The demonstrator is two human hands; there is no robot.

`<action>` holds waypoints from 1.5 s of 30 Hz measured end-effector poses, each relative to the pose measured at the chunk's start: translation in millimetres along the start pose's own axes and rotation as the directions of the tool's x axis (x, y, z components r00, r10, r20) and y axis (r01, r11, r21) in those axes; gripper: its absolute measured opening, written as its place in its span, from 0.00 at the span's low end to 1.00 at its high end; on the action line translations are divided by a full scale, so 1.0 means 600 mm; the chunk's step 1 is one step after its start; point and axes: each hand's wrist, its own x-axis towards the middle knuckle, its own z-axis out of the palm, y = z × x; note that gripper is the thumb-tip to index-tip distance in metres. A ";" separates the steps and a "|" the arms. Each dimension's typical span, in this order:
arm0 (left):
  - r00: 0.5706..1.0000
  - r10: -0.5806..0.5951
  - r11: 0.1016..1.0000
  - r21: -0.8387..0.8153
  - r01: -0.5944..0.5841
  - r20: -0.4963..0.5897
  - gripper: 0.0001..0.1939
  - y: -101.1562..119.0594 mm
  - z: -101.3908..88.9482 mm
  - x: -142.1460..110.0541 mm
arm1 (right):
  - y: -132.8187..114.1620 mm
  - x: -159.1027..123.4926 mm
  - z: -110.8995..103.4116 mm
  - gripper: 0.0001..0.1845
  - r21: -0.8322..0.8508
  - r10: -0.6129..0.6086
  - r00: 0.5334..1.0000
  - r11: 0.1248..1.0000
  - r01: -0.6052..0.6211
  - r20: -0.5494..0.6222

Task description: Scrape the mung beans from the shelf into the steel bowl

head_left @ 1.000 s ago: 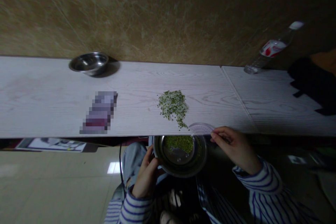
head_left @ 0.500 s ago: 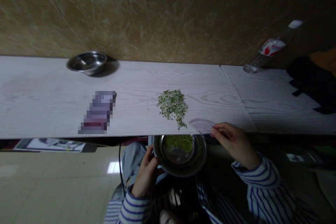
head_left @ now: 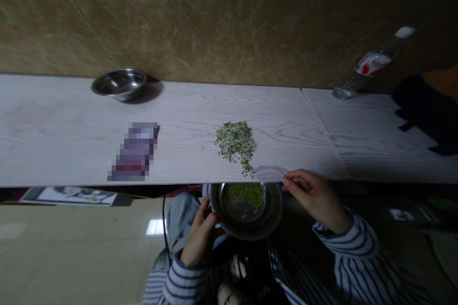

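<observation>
My left hand (head_left: 201,234) grips the left rim of a steel bowl (head_left: 246,232), held just below the table's front edge. Green beans, apparently mung beans (head_left: 246,194), cover part of the bowl's bottom. Between the thumb and fingers of my right hand (head_left: 315,196) is a clear plastic protractor (head_left: 269,173), lying low over the tabletop near its front edge. Its left end is close to a thin trail of beans. That trail runs down from a pile of green beans mixed with white grains (head_left: 235,139) on the table.
A second steel bowl (head_left: 119,84) stands at the back left of the white wood-grain table (head_left: 186,128). In front of it lies a blurred-out flat object (head_left: 135,150). A plastic bottle (head_left: 372,64) and a black item (head_left: 425,114) are on the right. A wall rises behind.
My right hand has moved slightly left and down with the protractor, bringing it nearer the bean trail and the table edge. The left hand and bowl stay nearly still.
</observation>
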 end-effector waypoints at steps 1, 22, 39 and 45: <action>1.000 -0.005 1.000 0.003 0.005 0.005 0.31 0.000 -0.001 0.001 | 0.001 0.000 -0.002 0.07 0.002 0.003 1.000 1.000 -0.003 -0.013; 1.000 -0.007 1.000 -0.001 0.007 -0.016 0.31 0.001 0.003 -0.002 | 0.008 -0.014 0.002 0.07 0.004 0.023 1.000 1.000 -0.023 0.011; 1.000 -0.005 1.000 -0.004 0.005 -0.010 0.32 0.004 0.004 -0.003 | 0.002 -0.010 0.010 0.07 -0.005 0.005 1.000 1.000 -0.005 0.026; 1.000 -0.014 1.000 0.012 0.014 0.000 0.29 0.005 0.004 -0.002 | 0.008 0.009 0.017 0.08 -0.027 0.013 1.000 1.000 -0.013 0.024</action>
